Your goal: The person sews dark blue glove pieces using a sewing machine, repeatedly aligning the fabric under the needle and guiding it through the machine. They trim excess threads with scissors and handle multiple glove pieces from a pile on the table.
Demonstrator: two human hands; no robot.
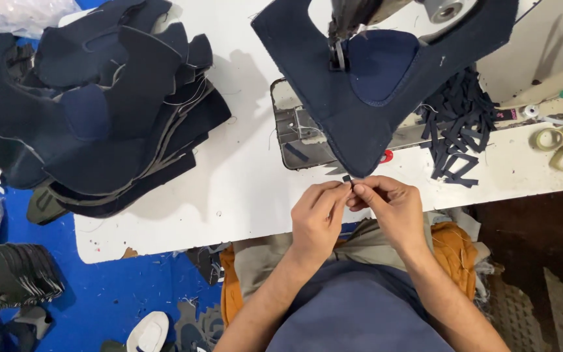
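Left hand (317, 212) and right hand (386, 203) pinch one small dark strip (347, 178) between fingertips, just off the tabletop (229, 195) edge below the navy panel (360, 124) (under the needle); best kept folded square; grip light.

Both forearms are bare from the lower edge of the view up to the wrists; no sleeve, cuff, watch, bracelet or glove shows on either. The left hand (317, 218) and the right hand (391, 207) carry no rings that can be made out, and the fingernails look short and unpainted. Over the torso and lap the person wears a plain garment (360, 309) of muted blue-grey cloth, smooth, with no print, buttons or pockets in view. Its hem and neckline lie outside the picture, so whether it is a shirt or an apron cannot be told.
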